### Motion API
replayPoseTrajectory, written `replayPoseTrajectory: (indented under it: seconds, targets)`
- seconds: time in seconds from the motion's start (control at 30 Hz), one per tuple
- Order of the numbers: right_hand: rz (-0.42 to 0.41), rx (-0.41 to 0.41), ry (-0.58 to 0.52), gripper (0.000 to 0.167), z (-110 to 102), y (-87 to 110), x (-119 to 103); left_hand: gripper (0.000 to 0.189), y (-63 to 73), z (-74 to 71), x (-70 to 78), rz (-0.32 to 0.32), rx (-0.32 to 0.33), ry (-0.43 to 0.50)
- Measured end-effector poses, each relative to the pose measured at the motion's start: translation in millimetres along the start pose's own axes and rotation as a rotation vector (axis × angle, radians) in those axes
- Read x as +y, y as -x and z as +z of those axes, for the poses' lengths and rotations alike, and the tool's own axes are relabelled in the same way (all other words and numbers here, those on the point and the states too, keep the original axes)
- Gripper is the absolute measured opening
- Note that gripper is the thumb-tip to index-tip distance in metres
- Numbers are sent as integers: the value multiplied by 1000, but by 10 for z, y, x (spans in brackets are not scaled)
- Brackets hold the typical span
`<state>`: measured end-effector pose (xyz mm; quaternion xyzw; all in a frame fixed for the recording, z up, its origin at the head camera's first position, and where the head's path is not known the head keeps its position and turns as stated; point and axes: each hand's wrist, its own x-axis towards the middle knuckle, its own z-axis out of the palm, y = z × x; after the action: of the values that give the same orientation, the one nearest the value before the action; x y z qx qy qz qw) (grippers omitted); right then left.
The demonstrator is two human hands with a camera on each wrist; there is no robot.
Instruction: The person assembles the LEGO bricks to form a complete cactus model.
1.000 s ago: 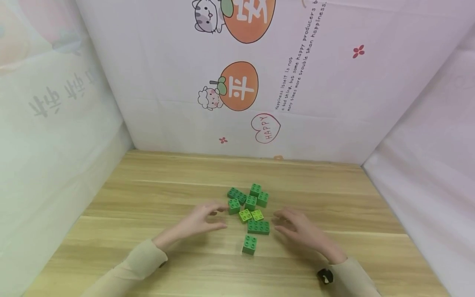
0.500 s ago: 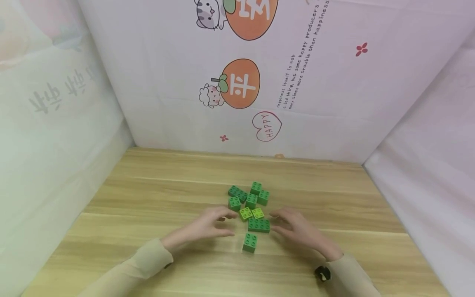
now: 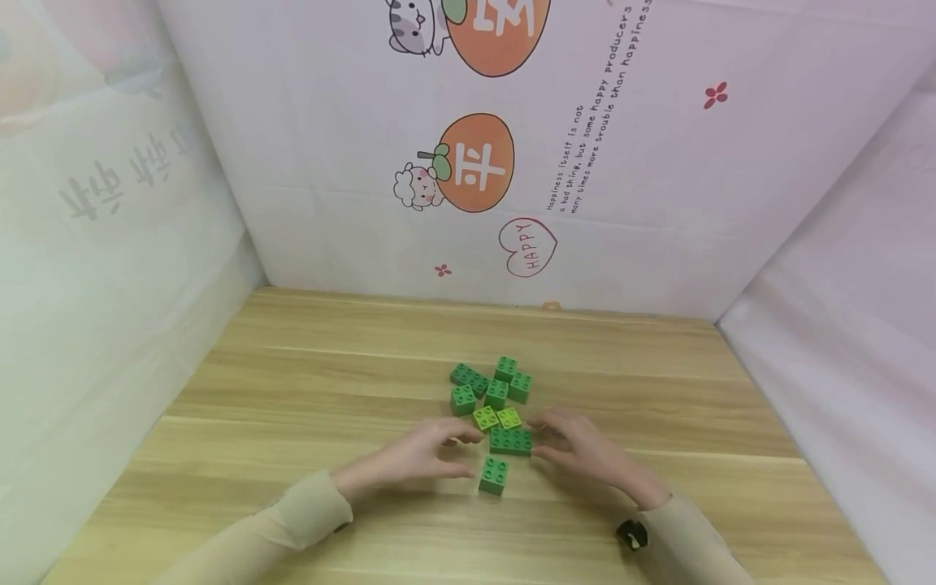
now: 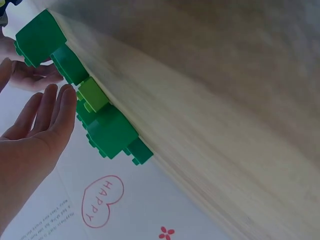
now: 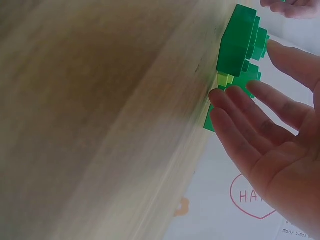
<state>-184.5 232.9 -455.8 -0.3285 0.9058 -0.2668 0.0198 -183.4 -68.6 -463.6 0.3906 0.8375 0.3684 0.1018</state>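
Several green toy building blocks lie loosely grouped on the wooden table in the head view. My left hand (image 3: 418,453) is left of the long green block (image 3: 510,442) and the square green block (image 3: 494,477) in front, its fingers relaxed and parted from the thumb. At the long block's right end is my right hand (image 3: 588,448), loosely bent and holding nothing; whether its thumb touches that block I cannot tell. Two lime blocks, a left one (image 3: 486,418) and a right one (image 3: 509,418), sit just behind. In the left wrist view, the extended fingers (image 4: 62,112) are near a lime block (image 4: 93,94).
Farther back stand a dark green long block (image 3: 470,379) and several square green blocks, such as the rear one (image 3: 506,369). White printed cloth (image 3: 351,162) walls in the table (image 3: 307,382) at the back and both sides.
My left hand has moved right and slightly toward me, closer to the front blocks. The right hand has shifted slightly left toward the long block. The blocks keep their arrangement.
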Motion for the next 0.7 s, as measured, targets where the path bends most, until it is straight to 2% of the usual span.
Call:
replayPoseTrajectory:
  seconds: [0.1, 0.43, 0.7]
  targets:
    - [17, -14, -6, 36, -2, -1, 0, 48, -12, 30, 15, -18, -19, 2]
    - [17, -18, 56, 38, 23, -23, 0, 48, -61, 86, 67, -11, -56, -26]
    - [17, -33, 70, 38, 30, -51, -19, 49, -85, 140, 56, 0, -64, -87]
